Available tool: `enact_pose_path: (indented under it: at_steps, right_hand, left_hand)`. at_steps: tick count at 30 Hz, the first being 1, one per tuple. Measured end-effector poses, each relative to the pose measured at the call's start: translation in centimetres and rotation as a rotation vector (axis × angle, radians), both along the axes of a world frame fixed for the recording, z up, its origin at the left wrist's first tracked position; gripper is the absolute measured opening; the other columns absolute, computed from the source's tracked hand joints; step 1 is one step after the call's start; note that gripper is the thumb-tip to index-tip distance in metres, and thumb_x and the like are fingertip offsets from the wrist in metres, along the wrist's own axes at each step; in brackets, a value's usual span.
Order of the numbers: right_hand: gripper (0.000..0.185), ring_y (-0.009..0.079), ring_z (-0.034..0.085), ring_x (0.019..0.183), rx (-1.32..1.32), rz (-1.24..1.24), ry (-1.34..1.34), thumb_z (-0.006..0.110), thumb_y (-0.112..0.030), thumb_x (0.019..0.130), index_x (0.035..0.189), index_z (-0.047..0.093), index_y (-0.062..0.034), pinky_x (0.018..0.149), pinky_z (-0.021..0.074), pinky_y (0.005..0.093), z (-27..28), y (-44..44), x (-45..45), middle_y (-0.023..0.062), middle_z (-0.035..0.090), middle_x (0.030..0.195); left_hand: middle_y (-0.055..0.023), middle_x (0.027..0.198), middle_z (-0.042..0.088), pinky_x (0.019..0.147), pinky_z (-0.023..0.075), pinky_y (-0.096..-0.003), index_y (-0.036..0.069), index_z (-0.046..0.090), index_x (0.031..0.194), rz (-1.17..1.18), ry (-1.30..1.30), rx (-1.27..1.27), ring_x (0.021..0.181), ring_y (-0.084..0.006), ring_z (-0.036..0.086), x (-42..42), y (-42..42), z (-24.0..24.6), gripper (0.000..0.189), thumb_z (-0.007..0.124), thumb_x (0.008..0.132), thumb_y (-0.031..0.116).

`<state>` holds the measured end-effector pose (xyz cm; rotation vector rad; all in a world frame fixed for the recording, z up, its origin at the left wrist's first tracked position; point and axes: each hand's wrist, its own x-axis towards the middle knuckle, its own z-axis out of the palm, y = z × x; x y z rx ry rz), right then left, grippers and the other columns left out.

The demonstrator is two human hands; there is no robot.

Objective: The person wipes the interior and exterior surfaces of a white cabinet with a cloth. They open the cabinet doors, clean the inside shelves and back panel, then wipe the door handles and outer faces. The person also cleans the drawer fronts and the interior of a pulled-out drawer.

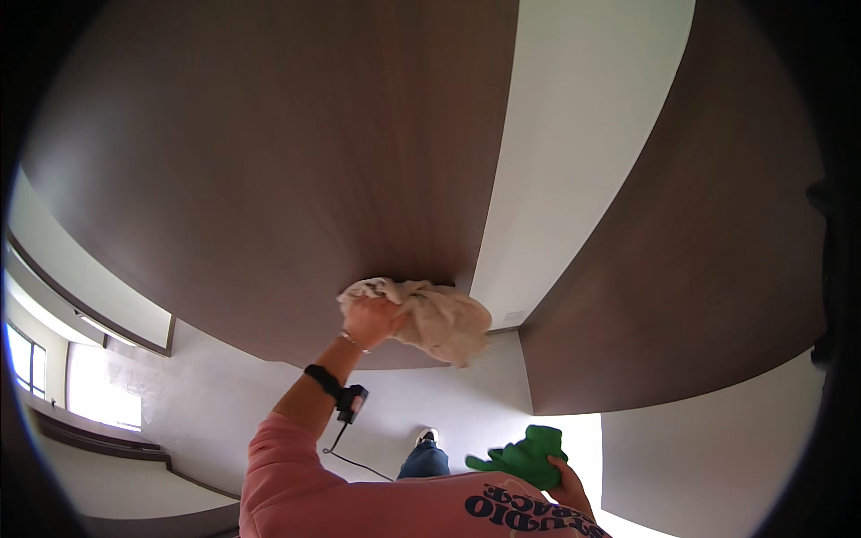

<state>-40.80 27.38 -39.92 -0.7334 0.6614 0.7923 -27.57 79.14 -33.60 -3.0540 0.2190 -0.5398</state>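
Observation:
My left hand point(374, 321) grips a crumpled beige cloth point(444, 319) and presses it against a tall dark brown wood-grain panel point(282, 168). The cloth's loose folds hang to the right of my fingers. Low on the right, close to my body, my right hand point(568, 477) holds a bunched green cloth point(528, 457). That green cloth is away from the panel. Part of my right hand is hidden behind the cloth and my sweatshirt.
A white wall strip point(572, 155) separates the panel from a second dark brown panel point(686, 242) on the right. Below lies a pale floor point(222, 390), with my shoe point(427, 436) on it. A cabled device point(351, 403) is strapped to my left forearm. A bright window point(27, 360) stands far left.

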Motion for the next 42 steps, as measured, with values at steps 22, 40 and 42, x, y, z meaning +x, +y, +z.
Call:
enact_pose_path:
  at_steps: [22,40,42]
  right_hand:
    - [0.047,0.0320,0.052,0.121,-0.106,-0.155,0.082,0.056,-0.019,0.094,0.135,0.041,-0.0017,0.105,0.0410,0.0454,0.6,0.5,-1.7,0.0175,0.052,0.132]
    - [0.053,0.0223,0.063,0.102,-0.612,0.808,-1.264,0.081,-0.017,0.073,0.120,0.058,-0.0070,0.086,0.0496,0.0326,11.6,17.3,16.9,0.0118,0.065,0.112]
    - [0.046,0.0196,0.064,0.096,-0.743,0.631,-1.269,0.077,-0.013,0.076,0.118,0.058,-0.0062,0.084,0.0502,0.0316,11.8,17.0,17.8,0.0108,0.067,0.105]
  left_hand:
    - [-0.0007,0.105,0.065,0.079,0.0520,-0.0313,0.007,0.056,0.118,0.234,0.569,-1.955,0.090,-0.0154,0.062,0.3,-10.9,-5.5,0.053,0.078,0.079,0.035]
    - [-0.0067,0.096,0.064,0.073,0.0497,-0.0381,0.012,0.066,0.101,-0.325,0.630,-0.448,0.089,-0.0296,0.063,-4.4,-7.8,13.5,0.056,0.066,0.075,0.061]
    - [-0.0058,0.103,0.065,0.076,0.0500,-0.0368,0.013,0.065,0.107,-0.064,0.334,-0.363,0.089,-0.0275,0.063,-4.4,-4.0,13.7,0.048,0.073,0.073,0.046]
